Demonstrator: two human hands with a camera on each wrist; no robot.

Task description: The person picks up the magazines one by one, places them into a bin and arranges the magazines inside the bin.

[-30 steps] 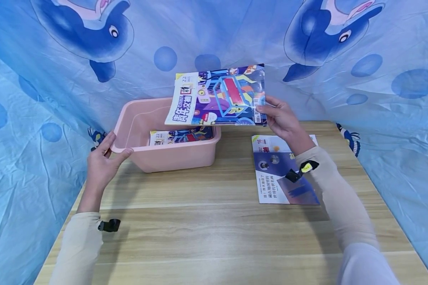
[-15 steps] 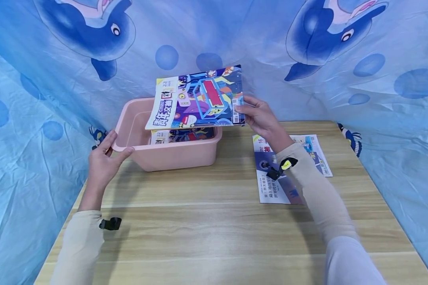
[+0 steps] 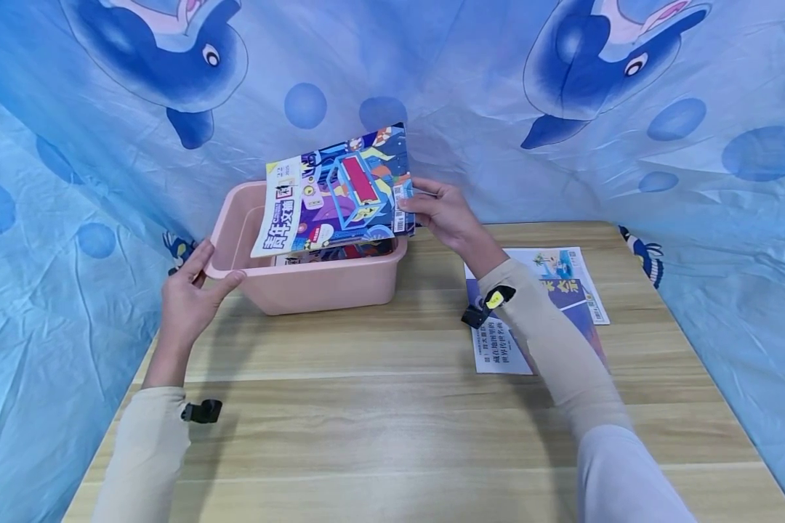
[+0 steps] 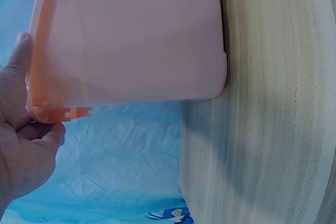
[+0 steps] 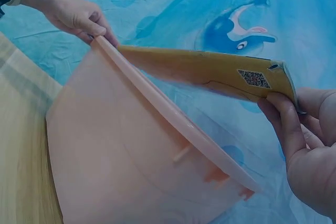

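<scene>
Pink plastic tub (image 3: pixel 314 283), rectangular, rimmed, standing at the rear left of the wooden worktop (image 3: pixel 379 421), against a blue backdrop cloth (image 3: pixel 471 73) printed with dolphins. Left hand (image 3: pixel 190 294): grip closed on the tub's near-left rim corner, thumb on top of the rim and fingers curled round the outside; the left wrist view shows the thumb along the rim edge and the fingers folded beneath the rim. Right hand (image 3: pixel 441 214): just beside the tub's right end, grip pinched on the right edge of a colourful magazine (image 3: pixel 333 196), thumb on the cover and fingers underneath. The magazine is held above the tub's opening, tilted, its left end lowered toward the tub's interior and its right end raised; the right wrist view shows its tan underside slanting over the tub's rim without touching it. Second magazine (image 3: pixel 340 252): lying inside the tub, mostly hidden beneath the held one, only a strip of cover visible. Third magazine (image 3: pixel 562 280): flat on the worktop to the right of the tub, well apart from it, partly covered by the right forearm. Both forearms in beige sleeves, each wearing a small black clip-like device.
</scene>
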